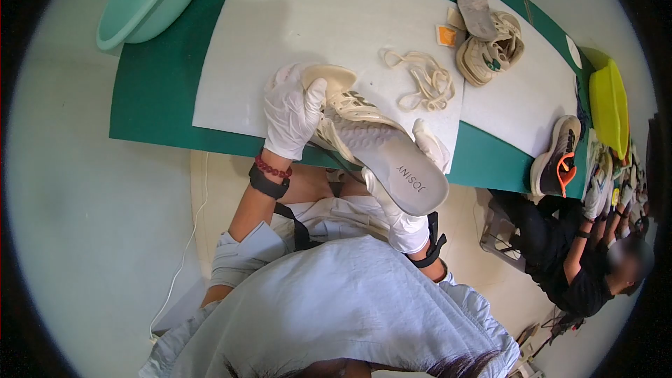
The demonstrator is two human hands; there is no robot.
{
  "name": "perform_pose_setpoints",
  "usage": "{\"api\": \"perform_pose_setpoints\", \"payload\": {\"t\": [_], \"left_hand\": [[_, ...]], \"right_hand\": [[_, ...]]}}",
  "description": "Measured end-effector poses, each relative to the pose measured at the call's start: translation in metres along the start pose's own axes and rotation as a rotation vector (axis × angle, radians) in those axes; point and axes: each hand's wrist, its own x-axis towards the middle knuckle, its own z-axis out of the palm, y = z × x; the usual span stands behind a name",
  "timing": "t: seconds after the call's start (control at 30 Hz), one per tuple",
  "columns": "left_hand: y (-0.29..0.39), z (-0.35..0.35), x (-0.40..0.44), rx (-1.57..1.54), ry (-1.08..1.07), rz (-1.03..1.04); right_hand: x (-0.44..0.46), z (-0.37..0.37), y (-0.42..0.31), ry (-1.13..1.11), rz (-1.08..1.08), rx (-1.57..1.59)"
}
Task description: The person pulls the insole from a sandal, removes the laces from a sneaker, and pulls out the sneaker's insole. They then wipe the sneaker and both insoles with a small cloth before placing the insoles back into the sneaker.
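A cream sneaker [353,108] is held tilted over the table's near edge, toe to the left. My left hand [288,117], in a white glove, is closed around its toe end, thumb on the near side. A grey insole [395,162] marked JOSINY lies with its front part inside the shoe's opening. Its heel end sticks out toward the lower right. My gloved right hand [397,218] is wrapped around this insole from below, showing on both sides of it; its palm is hidden. Loose cream shoelaces [428,84] lie on the white sheet beyond the sneaker.
White sheets [259,28] cover much of the green table [150,98]. At the back right sit another cream sneaker [483,59], a grey insole [476,10] and an orange packet [446,35]. A dark sneaker [558,154], basins and a seated person [553,252] are around the edges.
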Motion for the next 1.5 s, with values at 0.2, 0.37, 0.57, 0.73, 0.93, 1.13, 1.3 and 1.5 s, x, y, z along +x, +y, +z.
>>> {"api": "perform_pose_setpoints", "payload": {"t": [0.2,0.37,0.57,0.73,0.93,1.13,1.3,1.5], "left_hand": [[0.004,-0.001,0.003,0.013,0.018,0.028],[0.004,-0.002,0.002,0.032,0.022,0.039],[0.005,-0.003,0.003,0.048,0.006,0.03],[0.004,-0.002,0.002,0.06,0.024,0.027],[0.007,-0.004,0.003,0.058,0.027,0.038],[0.006,-0.003,0.003,0.046,0.02,0.024],[0.005,-0.002,0.004,0.027,0.016,0.034],[0.003,-0.002,0.004,0.029,0.018,0.046]], "right_hand": [[0.002,-0.001,0.005,-0.068,0.073,-0.014],[0.002,0.002,0.021,-0.07,-0.047,-0.103],[0.013,0.0,-0.006,-0.084,-0.043,-0.071],[-0.007,0.009,0.016,-0.157,0.264,0.112],[0.006,0.007,-0.001,-0.105,0.089,-0.11],[0.015,0.0,-0.012,-0.103,-0.103,-0.263],[0.023,0.001,-0.015,-0.039,-0.179,-0.186],[0.026,0.003,-0.013,-0.001,-0.24,-0.172]]}}
